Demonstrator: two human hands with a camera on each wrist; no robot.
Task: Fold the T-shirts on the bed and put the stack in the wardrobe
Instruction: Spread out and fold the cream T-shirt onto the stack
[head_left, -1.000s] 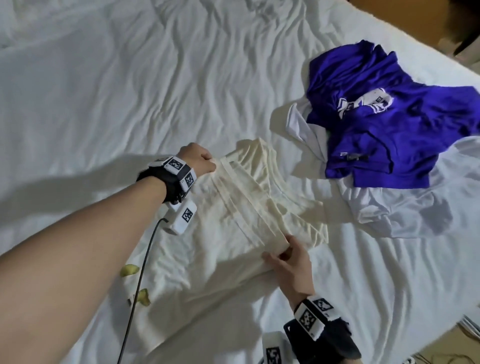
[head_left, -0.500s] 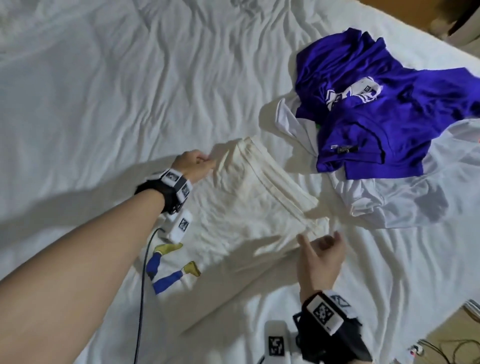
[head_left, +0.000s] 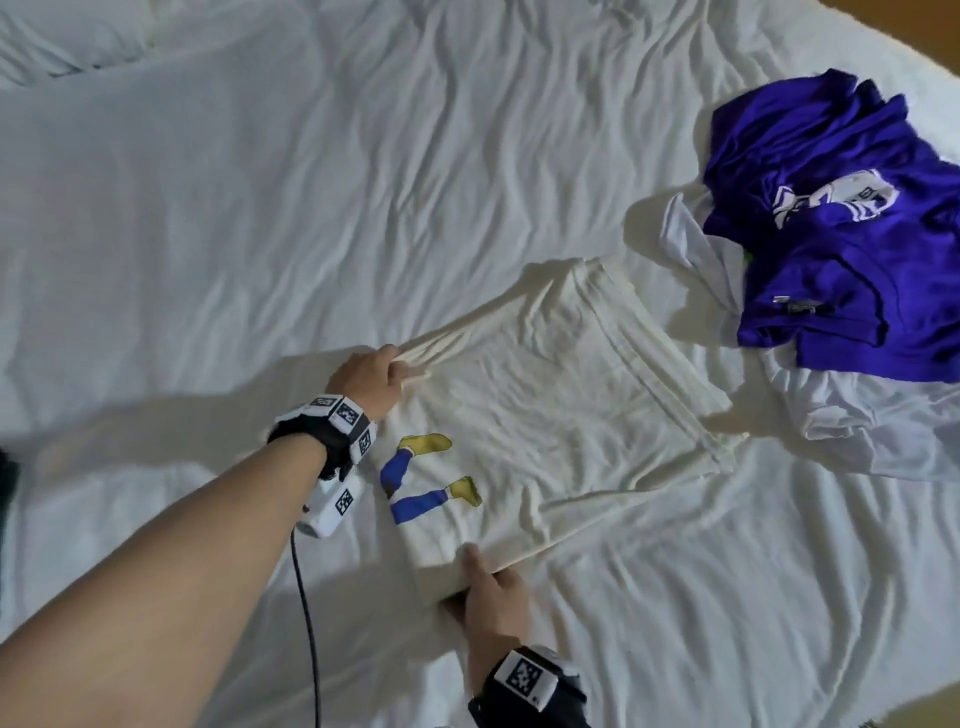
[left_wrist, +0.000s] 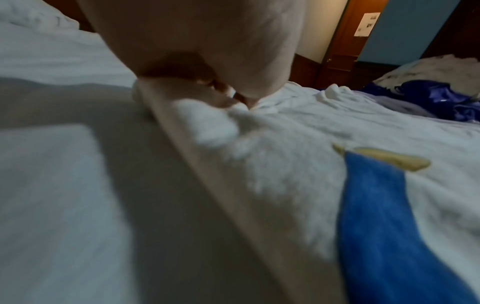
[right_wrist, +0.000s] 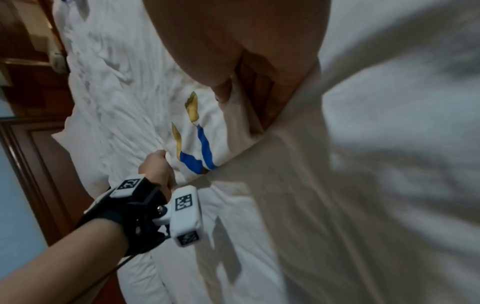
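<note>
The left hand (head_left: 371, 376) pinches a bunched corner of the cream T-shirt (head_left: 550, 431), fingers curled round the cloth. To fold well, I judge both grips should lift together and keep the edge taut, so the near half carries over squarely onto the far hem without dragging the bed sheet (head_left: 311, 208). The shirt lies half-folded just right of that grip, its blue and yellow print (head_left: 415, 478) beside the wrist. The right hand (head_left: 493, 592) clamps the near corner, thumb on top and fingers beneath; the shirt spreads away beyond it. Farther right, well apart from both grips, the purple T-shirt (head_left: 841, 249) sits crumpled on a white T-shirt (head_left: 883, 431), unfolded.
</note>
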